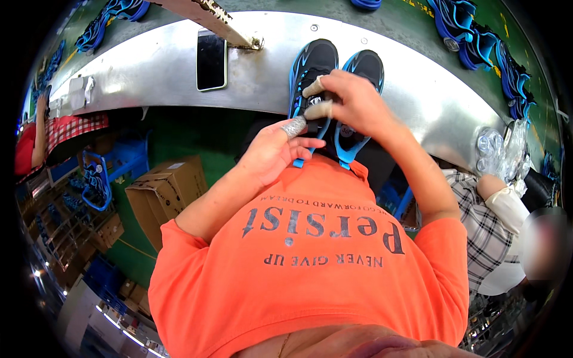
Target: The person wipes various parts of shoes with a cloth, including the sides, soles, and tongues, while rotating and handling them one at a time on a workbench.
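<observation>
A pair of black sports shoes with bright blue edging stands on the metal bench in front of me, toes pointing away. Both hands are at the left shoe [315, 59]. My right hand [358, 104] reaches over it from the right, with beige covers on thumb and forefinger; these tips stand apart over the lacing. My left hand [265, 152] is at the shoe's near end, and its silver-wrapped fingertip meets the right thumb. Whatever small thing it pinches there is hidden. Its lower fingers stretch out loosely. The right shoe [367, 65] stands alongside, a blue loop at its heel.
A phone [212, 62] lies on the metal bench [161, 65] beside a rusty post [206, 18]. Beyond, several blue-black shoes [456, 24] rest on a green surface. A cardboard box [167, 188] stands below left. Other people sit at both sides; clear plastic [492, 146] lies at right.
</observation>
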{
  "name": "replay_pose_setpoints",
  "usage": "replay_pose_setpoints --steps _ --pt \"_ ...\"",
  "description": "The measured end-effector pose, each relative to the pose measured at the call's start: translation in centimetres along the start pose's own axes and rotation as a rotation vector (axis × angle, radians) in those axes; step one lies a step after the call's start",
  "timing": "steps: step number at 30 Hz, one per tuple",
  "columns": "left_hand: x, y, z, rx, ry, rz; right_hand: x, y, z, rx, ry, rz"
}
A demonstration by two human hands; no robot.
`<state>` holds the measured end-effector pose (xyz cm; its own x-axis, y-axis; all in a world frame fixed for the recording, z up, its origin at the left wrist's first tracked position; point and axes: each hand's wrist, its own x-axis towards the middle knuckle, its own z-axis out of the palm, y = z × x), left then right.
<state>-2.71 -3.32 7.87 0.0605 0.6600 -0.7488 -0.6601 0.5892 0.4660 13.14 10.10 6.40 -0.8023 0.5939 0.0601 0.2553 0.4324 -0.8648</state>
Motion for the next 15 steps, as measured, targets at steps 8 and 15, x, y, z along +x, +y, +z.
replay_pose_setpoints --steps 8,15 --pt "-0.5 5.9 1.7 1.573 0.037 0.549 -1.4 -0.3 -1.1 -0.103 -0.046 -0.036" --pt "3.8 7.2 4.2 1.978 -0.149 0.426 -1.9 0.0 1.3 -0.255 0.107 0.001"
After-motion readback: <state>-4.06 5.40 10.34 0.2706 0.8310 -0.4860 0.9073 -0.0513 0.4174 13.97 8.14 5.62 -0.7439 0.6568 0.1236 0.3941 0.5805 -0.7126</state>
